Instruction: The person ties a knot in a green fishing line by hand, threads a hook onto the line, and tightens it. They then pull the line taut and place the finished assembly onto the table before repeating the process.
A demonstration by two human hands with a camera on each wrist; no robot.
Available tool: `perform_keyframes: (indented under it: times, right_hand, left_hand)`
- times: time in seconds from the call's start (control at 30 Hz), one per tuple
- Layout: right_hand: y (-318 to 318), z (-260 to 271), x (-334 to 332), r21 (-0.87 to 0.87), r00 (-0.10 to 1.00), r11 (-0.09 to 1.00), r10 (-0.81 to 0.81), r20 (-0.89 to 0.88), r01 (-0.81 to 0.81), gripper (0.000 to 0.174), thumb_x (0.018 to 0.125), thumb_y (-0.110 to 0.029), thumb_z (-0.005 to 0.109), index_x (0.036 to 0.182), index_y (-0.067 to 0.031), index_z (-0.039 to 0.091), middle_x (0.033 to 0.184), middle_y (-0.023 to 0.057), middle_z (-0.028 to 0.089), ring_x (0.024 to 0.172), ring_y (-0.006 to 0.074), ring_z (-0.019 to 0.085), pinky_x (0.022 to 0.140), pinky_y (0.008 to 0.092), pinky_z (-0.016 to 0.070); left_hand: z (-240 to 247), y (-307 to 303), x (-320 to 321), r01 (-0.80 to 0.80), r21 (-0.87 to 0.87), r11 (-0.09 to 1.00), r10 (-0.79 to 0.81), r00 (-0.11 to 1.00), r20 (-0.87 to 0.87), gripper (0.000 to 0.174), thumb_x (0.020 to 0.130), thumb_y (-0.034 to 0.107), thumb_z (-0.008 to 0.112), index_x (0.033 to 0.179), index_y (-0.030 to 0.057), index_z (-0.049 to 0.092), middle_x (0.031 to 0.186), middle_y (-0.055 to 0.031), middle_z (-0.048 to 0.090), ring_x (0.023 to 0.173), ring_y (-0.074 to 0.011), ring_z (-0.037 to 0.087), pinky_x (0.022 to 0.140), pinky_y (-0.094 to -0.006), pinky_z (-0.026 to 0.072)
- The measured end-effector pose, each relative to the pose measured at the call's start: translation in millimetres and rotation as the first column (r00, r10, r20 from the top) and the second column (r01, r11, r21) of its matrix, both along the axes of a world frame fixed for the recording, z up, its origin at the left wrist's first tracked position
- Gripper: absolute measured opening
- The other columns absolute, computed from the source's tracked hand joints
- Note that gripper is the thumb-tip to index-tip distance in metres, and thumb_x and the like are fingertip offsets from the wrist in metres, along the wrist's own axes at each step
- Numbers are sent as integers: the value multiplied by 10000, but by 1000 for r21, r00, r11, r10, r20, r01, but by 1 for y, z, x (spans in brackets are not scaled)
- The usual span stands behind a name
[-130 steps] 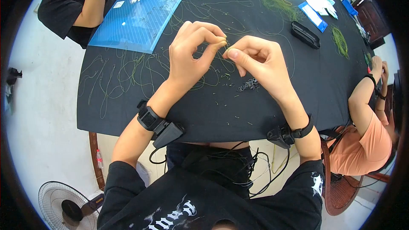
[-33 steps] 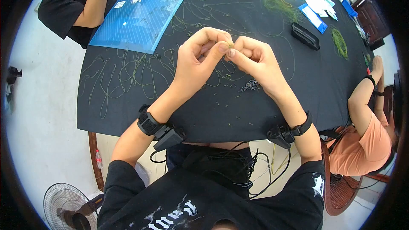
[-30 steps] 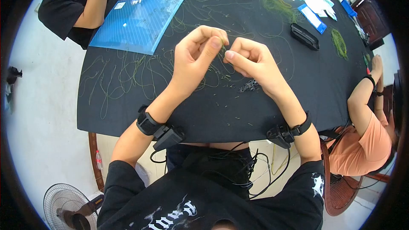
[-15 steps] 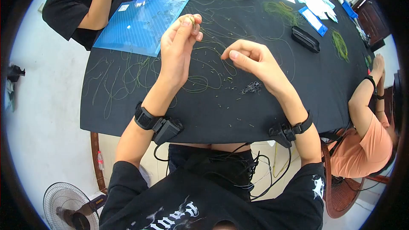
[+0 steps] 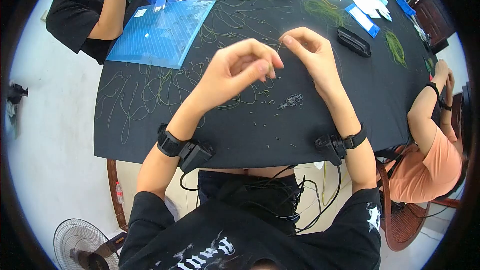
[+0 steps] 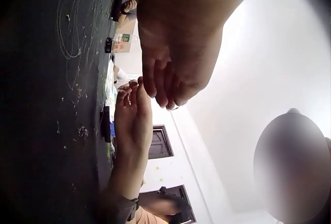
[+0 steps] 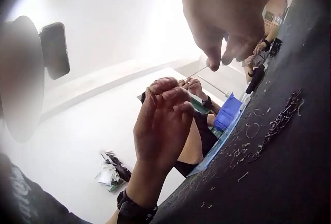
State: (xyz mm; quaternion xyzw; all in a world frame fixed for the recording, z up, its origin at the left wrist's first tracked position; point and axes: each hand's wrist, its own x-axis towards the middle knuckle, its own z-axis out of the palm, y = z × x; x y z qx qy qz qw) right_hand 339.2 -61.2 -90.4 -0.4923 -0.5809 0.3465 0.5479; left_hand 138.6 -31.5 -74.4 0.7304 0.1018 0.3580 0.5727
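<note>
Right hand (image 5: 312,56) pinches line (image 7: 196,73) — left hand (image 5: 237,74) apart, both inside table edge (image 5: 250,164).

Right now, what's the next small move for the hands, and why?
Probably ease the right hand slightly away while the left hand holds steady, to draw the thin line snug: the hands are apart, with line showing at the right hand's pinch and a greenish bit at the left's. Whether it is already taut, I can't tell.
</note>
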Motion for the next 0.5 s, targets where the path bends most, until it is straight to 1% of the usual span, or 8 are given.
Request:
perform_keyframes:
  times: [0.07,0.17,0.2,0.27,0.3,0.33,0.4,0.5]
  right_hand:
    - [1,-2,2,36,999,999,19,46,-20,164,869,-162,614,923,-9,642,881,23,641,841,83,559,747,223,424]
    - [6,-7,5,57,988,996,66,137,-74,157,847,-147,637,901,-2,659,841,21,659,784,76,576,728,228,446]
    - [6,-7,4,36,987,995,91,133,-97,154,848,-140,631,915,-3,657,860,26,658,803,81,581,744,231,448]
    - [5,-7,1,-9,981,989,148,125,-148,153,852,-124,619,943,-6,654,899,36,657,840,91,589,776,238,454]
    - [4,-6,-2,45,990,992,115,78,-119,156,855,-113,609,965,-10,649,931,43,654,873,98,590,798,244,454]
    - [3,-4,-5,98,996,991,84,29,-86,164,858,-101,598,987,-13,645,963,50,651,905,104,590,820,250,454]
    - [2,1,-3,129,999,991,38,1,-38,213,867,-70,560,1064,-22,624,1074,74,632,1020,128,576,888,276,445]
    - [3,2,2,190,994,981,-63,86,46,250,884,-114,553,1111,-27,611,1114,74,620,1045,148,564,922,277,410]
  left_hand:
    - [-1,-3,0,56,88,995,-51,997,-61,56,889,62,547,916,14,556,948,-80,583,869,-124,551,767,-261,462]
    - [3,-6,0,122,153,981,-103,987,-121,45,878,41,553,910,10,560,958,-85,579,877,-132,548,770,-271,455]
    - [1,-8,2,94,89,992,-91,995,-37,74,871,64,581,885,-9,573,890,-56,595,816,-108,555,752,-252,464]
    - [-1,-7,1,92,-22,995,-89,987,131,91,885,81,576,894,-8,564,893,-63,585,826,-116,547,757,-257,459]
    - [-2,-4,0,97,-75,992,-79,974,214,99,891,90,573,898,-8,559,894,-67,580,831,-120,542,759,-259,456]
    - [-5,2,0,99,-38,994,-85,957,279,122,907,118,564,914,-3,545,911,-78,567,845,-128,532,765,-264,447]
    - [-9,4,1,-1,-68,998,22,954,300,121,909,122,561,911,3,541,916,-79,563,855,-128,528,771,-264,442]
    - [-11,5,2,-118,-95,988,142,943,301,98,908,107,556,907,11,539,948,-78,564,867,-119,528,775,-249,437]
